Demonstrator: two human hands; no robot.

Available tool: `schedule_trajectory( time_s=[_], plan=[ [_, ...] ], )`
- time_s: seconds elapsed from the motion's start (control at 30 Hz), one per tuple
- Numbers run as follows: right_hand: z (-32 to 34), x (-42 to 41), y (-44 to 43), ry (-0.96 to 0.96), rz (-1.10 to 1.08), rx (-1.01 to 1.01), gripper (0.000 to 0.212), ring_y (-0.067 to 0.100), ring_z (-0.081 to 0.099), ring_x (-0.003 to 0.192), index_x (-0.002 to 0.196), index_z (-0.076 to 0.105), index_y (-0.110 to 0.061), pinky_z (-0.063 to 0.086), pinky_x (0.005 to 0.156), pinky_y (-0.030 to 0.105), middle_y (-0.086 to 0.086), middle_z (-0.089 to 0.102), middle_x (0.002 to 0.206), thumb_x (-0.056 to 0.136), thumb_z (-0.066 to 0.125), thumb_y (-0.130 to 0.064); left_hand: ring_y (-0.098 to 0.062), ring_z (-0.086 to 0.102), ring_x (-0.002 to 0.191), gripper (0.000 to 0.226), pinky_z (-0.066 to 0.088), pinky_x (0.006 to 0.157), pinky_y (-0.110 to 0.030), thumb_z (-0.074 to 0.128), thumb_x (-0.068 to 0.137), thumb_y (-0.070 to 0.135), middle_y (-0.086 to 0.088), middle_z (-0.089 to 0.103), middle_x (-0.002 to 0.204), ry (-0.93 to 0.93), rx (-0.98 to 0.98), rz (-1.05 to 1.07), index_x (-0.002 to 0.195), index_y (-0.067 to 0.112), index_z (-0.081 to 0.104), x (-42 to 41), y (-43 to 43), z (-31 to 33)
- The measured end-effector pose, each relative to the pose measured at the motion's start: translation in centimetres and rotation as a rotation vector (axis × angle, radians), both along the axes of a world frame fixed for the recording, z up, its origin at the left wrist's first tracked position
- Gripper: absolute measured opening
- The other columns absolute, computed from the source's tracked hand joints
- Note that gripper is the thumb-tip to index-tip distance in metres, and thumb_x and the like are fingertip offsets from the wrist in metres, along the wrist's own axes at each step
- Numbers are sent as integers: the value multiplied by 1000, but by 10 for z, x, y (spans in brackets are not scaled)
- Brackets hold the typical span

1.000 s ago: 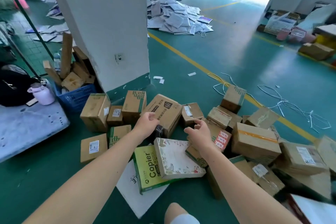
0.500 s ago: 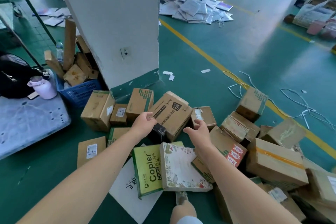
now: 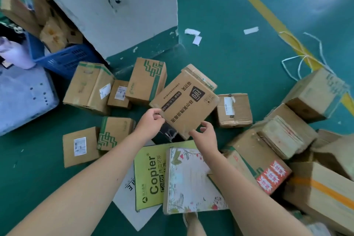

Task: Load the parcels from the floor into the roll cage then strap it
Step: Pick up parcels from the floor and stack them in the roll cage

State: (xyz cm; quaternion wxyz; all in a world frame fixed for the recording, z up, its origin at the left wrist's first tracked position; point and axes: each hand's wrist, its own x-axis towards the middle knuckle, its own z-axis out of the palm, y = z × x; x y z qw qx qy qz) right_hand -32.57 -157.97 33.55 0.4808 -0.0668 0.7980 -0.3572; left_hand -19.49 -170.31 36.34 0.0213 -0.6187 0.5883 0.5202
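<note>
The left hand (image 3: pixel 151 122) grips the near left corner of a brown box with black print (image 3: pixel 186 101), thumb on its top face and fingers curled under the edge. The right hand (image 3: pixel 206 137) is at the box's near right edge with thumb and curled fingers against it, but I cannot tell whether it has a firm hold. The 2 hands are apart, 1 at each side of the box's near corner. The box sits tilted among other parcels on the green floor (image 3: pixel 239 44), between a green-printed carton (image 3: pixel 147 80) and a taped carton (image 3: pixel 233 109), near the foot of a white pillar (image 3: pixel 115 5). A yellow-green Copier box (image 3: pixel 151 174) and a floral box (image 3: pixel 191 180) lie under the forearms.
</note>
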Motion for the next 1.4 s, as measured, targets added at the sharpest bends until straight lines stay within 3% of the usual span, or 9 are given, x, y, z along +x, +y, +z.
schedule_trajectory(
  time_s=[0.13, 0.3, 0.6, 0.7, 0.77, 0.9, 1.07, 1.23, 1.4],
  plan=[
    [-80, -13, -34, -15, 17, 72, 69, 6, 54, 88, 149, 34, -20, 41, 62, 22, 4, 48, 140, 89, 67, -23, -10, 50, 99, 42, 39, 82, -28, 53, 97, 19, 2, 55, 131, -79, -1, -10, 138, 23, 46, -9, -40, -83],
    [-175, -11, -58, -19, 12, 139, 66, 5, 51, 75, 150, 33, -20, 42, 61, 24, 5, 44, 144, 91, 63, -18, -10, 50, 104, 44, 42, 88, -30, 54, 96, 19, 2, 52, 138, -177, -47, -71, 139, 26, 45, -8, -72, -184],
    [-283, 12, -74, 16, -38, 235, 63, 30, 52, 119, 144, 39, -28, 49, 95, 46, 1, 13, 160, 86, 61, -18, -19, 51, 116, 50, 45, 89, -31, 55, 95, 22, 0, 29, 150, -267, -158, -192, 142, 25, 41, -14, -113, -294],
    [-296, 18, -80, -30, -77, 244, 62, 25, 51, 111, 144, 40, -28, 44, 86, 37, 0, -3, 163, 88, 61, -15, -22, 49, 122, 52, 38, 85, -29, 55, 96, 23, -1, 24, 152, -304, -175, -220, 144, 22, 37, -16, -128, -315],
    [-302, 23, -86, -31, -110, 239, 62, 29, 47, 127, 143, 42, -30, 46, 94, 40, -2, -9, 163, 87, 64, -14, -24, 47, 125, 57, 40, 90, -32, 55, 95, 23, 0, 20, 154, -324, -171, -229, 148, 21, 31, -18, -138, -328],
    [-306, 35, -97, -31, -170, 264, 67, 28, 4, 152, 145, 40, -36, 28, 114, 46, -6, -16, 163, 85, 65, -20, -26, 41, 133, 74, 39, 106, -43, 59, 93, 25, -1, 16, 158, -313, -146, -180, 154, 22, 17, -23, -153, -346],
    [-309, 39, -103, -29, -229, 299, 70, 26, -3, 151, 141, 39, -42, 32, 100, 40, -7, -17, 163, 79, 65, -24, -27, 13, 149, 101, 20, 119, -47, 65, 88, 47, -4, 1, 163, -337, -99, -187, 156, 17, -3, -28, -158, -369],
    [-308, 39, -102, -17, -222, 300, 72, 25, 1, 151, 141, 39, -42, 31, 86, 35, -8, -18, 162, 77, 66, -25, -29, 32, 141, 103, 36, 106, -45, 62, 89, 51, -4, -6, 162, -377, -112, -224, 155, 20, -11, -27, -154, -373],
    [-307, 40, -103, -39, -253, 288, 74, 21, -4, 152, 144, 40, -41, 31, 82, 32, -10, -22, 163, 78, 68, -21, -28, 34, 140, 102, 37, 105, -45, 62, 89, 50, -4, -3, 163, -409, -126, -209, 155, 19, -9, -30, -152, -370]
  ],
)
